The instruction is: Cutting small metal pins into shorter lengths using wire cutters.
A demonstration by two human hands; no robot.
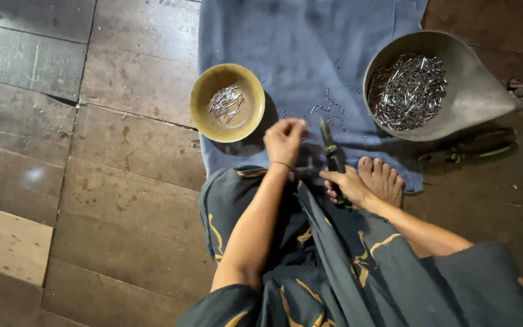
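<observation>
Left hand (284,139) fingers pinched (wrist bent), right hand (347,184) fisted.

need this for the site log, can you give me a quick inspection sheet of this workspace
surface: dark worn wooden floor with a blue cloth spread on it
job's things: yellow bowl holding a few small metal pins; grey metal pan heaped with many more; pliers upright in the right hand
clutter: loose pins scattered on the cloth; a second dark tool with green trim beside the pan
grippers: left hand pinched over the cloth, contents too small to tell; right hand gripping the pliers next to a bare foot
cables: nothing seen
surroundings: only floorboards and the person's dark patterned clothing
</observation>
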